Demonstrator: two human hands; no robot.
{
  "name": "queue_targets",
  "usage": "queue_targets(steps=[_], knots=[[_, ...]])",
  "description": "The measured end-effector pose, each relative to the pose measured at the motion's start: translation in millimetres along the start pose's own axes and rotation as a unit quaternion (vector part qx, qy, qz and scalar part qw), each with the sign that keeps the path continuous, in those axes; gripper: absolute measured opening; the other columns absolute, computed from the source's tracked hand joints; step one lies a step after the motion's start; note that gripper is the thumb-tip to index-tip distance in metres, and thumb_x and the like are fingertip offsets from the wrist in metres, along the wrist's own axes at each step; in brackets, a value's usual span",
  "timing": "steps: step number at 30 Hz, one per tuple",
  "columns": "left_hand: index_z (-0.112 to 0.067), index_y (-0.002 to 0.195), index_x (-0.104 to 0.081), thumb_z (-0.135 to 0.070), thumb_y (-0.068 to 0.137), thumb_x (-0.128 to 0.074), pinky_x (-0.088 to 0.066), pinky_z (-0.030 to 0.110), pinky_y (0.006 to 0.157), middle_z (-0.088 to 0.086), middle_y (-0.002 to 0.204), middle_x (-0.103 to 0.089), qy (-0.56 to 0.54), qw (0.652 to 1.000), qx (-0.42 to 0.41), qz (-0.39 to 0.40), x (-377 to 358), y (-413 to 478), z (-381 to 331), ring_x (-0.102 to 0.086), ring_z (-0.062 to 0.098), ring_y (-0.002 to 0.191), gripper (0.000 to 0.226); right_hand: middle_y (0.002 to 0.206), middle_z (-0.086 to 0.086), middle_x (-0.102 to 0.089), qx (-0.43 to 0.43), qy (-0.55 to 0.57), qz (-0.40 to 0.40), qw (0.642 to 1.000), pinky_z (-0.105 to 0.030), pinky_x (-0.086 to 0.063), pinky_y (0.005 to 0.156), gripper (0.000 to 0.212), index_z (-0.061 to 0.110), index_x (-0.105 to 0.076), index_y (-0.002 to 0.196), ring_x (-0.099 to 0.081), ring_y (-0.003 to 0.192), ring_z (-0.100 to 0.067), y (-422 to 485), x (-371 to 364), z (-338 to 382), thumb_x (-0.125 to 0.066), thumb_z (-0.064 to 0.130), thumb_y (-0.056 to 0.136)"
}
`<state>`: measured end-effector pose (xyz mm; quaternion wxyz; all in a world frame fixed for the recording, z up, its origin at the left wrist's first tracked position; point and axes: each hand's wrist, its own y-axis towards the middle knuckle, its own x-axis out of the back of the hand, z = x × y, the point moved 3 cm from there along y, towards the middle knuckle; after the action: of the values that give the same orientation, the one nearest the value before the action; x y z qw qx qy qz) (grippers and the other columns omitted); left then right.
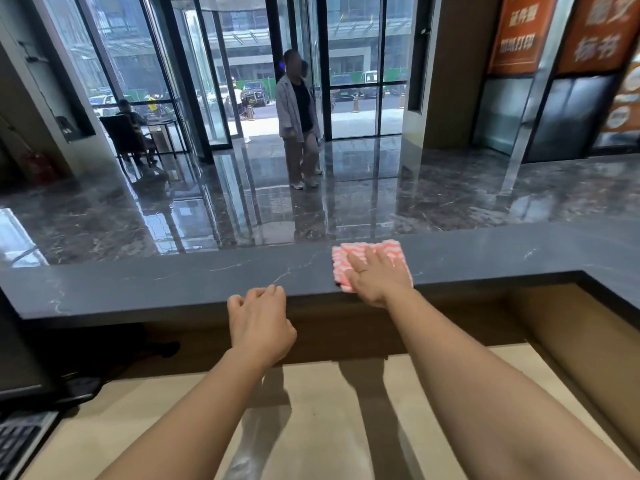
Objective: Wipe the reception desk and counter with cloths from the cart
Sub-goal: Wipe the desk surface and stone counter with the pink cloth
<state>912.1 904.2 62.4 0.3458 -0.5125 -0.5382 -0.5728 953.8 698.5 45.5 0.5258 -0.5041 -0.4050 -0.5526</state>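
Fingers (371,258) of the right hand (379,277) lie straight and slightly spread, pressed flat on a pink-and-white striped cloth (346,252). One of them wears a thin ring (362,270). The cloth lies spread on the dark grey stone counter (138,282), close to its near edge, and a corner of it reaches that edge just under the heel of the hand.

The left hand (261,323) is well to the left of the cloth, raised to the counter's near edge with its fingers curled under. It holds nothing that shows. The knuckles sit level with the edge, but whether they touch it I cannot tell.

Below the counter runs the lower desk (322,431), pale beige, with both forearms stretched out above it. A dark keyboard (17,445) shows at its left end, partly cut off by the frame.

Beyond the counter lies a glossy marble floor (450,192). A person in a grey jacket (294,112) stands on it before the glass doors (356,64), and another person (130,121) sits at a small table to the left, too blurred to describe further. Orange signs (519,29) hang at the upper right.
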Motion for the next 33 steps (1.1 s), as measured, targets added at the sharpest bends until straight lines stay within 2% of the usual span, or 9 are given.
queue_targets(steps=[4,6,9,13,17,22,25,30,33], knots=[[-0.026,0.103,-0.051,-0.021,0.085,-0.055,-0.031,0.035,0.095,-0.008,0.111,-0.054,0.023,1.0,0.001,0.005,-5,-5,-5,-0.049,0.017,0.116,0.019,0.164,-0.003,0.004,-0.067,-0.009,-0.024,0.997,-0.049,0.003,0.12,0.054,0.035,-0.002,0.155,0.004,0.151,-0.026,-15,9,-69,-0.014,0.046,0.104],[-0.026,0.111,-0.049,-0.021,0.084,-0.056,-0.029,0.036,0.097,-0.007,0.123,-0.052,0.031,0.999,-0.005,0.019,-7,-6,-3,-0.046,0.017,0.122,0.028,0.164,-0.004,0.004,-0.086,-0.011,-0.031,0.996,-0.05,0.003,0.12,0.053,0.035,-0.002,0.155,0.004,0.151,-0.026,-19,10,-83,-0.014,0.045,0.104],[-0.026,0.131,-0.043,-0.016,0.084,-0.055,-0.024,0.038,0.106,-0.005,0.149,-0.037,0.008,0.999,-0.007,0.05,-7,-8,3,-0.035,0.017,0.134,0.05,0.164,-0.005,0.006,-0.108,-0.009,-0.031,0.994,-0.05,0.005,0.119,0.053,0.034,-0.001,0.156,0.007,0.15,-0.028,-22,9,-81,-0.014,0.042,0.105],[-0.024,0.15,-0.024,-0.01,0.084,-0.053,-0.01,0.041,0.116,-0.004,0.16,-0.017,-0.033,0.997,-0.002,0.071,-8,-10,9,-0.017,0.014,0.146,0.073,0.163,-0.007,0.012,-0.12,0.02,-0.03,0.992,-0.052,0.01,0.118,0.055,0.032,0.003,0.156,0.014,0.149,-0.031,-21,3,-49,-0.014,0.041,0.105],[-0.024,0.153,-0.02,-0.009,0.09,-0.052,0.0,0.043,0.118,-0.006,0.161,-0.013,-0.07,0.996,0.001,0.054,-13,-18,17,-0.009,0.008,0.148,0.072,0.163,-0.007,0.013,-0.052,0.021,-0.025,0.998,-0.052,0.01,0.118,0.056,0.03,0.003,0.156,0.014,0.149,-0.031,-19,-5,11,-0.017,0.041,0.105],[-0.025,0.149,-0.03,-0.011,0.089,-0.05,-0.004,0.04,0.117,-0.007,0.159,-0.022,-0.08,0.996,0.047,0.015,-12,-28,41,-0.014,0.006,0.146,0.065,0.162,-0.007,0.016,0.073,0.015,-0.004,0.997,-0.052,0.013,0.116,0.06,0.031,0.006,0.156,0.017,0.149,-0.031,-19,-22,105,-0.024,0.041,0.105],[-0.028,0.146,-0.034,-0.011,0.086,-0.05,-0.008,0.039,0.116,-0.01,0.156,-0.029,-0.072,0.995,0.073,0.008,-9,-31,58,-0.017,0.006,0.146,0.065,0.163,-0.007,0.014,0.145,-0.012,0.001,0.989,-0.054,0.01,0.118,0.07,0.032,0.006,0.155,0.017,0.148,-0.031,-19,-33,148,-0.04,0.033,0.102],[-0.027,0.14,-0.041,-0.009,0.085,-0.05,-0.011,0.039,0.114,-0.01,0.149,-0.037,-0.063,0.995,0.075,0.006,-4,-37,55,-0.022,0.007,0.143,0.058,0.164,-0.004,0.005,0.202,-0.033,-0.052,0.977,-0.052,0.004,0.118,0.078,0.035,-0.004,0.155,0.01,0.15,-0.029,-14,-37,147,-0.053,0.018,0.097],[-0.028,0.146,-0.034,-0.012,0.087,-0.051,-0.009,0.039,0.115,-0.009,0.155,-0.029,-0.056,0.997,0.058,0.008,-5,-35,37,-0.018,0.008,0.145,0.063,0.164,0.0,0.001,0.223,-0.035,-0.078,0.971,-0.049,0.002,0.119,0.076,0.038,-0.009,0.154,0.005,0.151,-0.026,-15,-35,120,-0.054,0.016,0.096]])
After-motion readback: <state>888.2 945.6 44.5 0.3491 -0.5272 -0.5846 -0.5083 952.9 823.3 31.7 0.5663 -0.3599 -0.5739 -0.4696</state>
